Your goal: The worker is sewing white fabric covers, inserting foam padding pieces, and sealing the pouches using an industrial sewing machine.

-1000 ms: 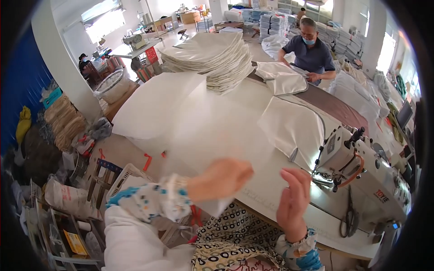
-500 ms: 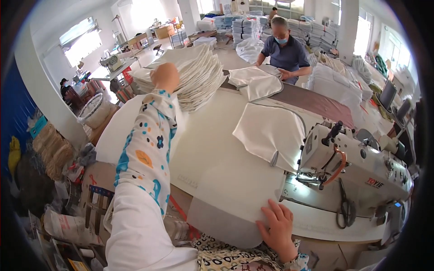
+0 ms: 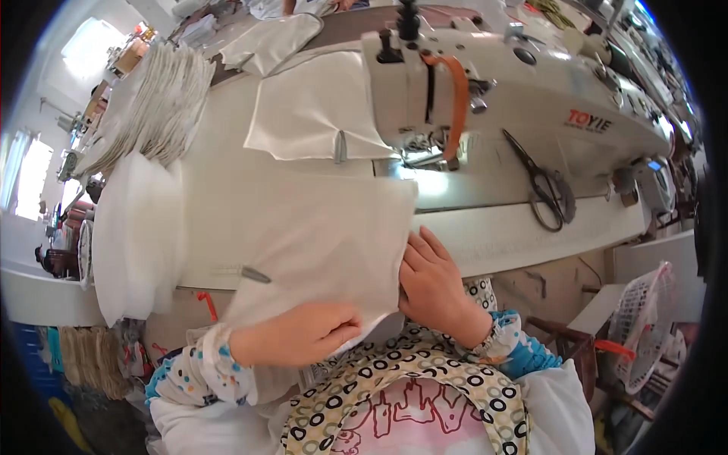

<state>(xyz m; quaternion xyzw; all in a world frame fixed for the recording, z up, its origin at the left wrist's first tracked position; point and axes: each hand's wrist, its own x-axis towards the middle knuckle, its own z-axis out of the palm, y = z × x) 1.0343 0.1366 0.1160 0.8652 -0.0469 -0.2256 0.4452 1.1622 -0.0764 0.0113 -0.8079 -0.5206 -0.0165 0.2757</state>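
On the sewing table [image 3: 227,205], two hands, left hand [image 3: 303,337] and right hand [image 3: 434,284], grip one cloth panel [image 3: 326,243].

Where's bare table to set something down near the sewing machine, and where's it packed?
Free: the pale strip of table between the black scissors and the front edge, right of the right hand. Another bare patch lies between the white cloth piece held by the left hand and the fabric stack. Crowded: under the sewing machine head and the far left.
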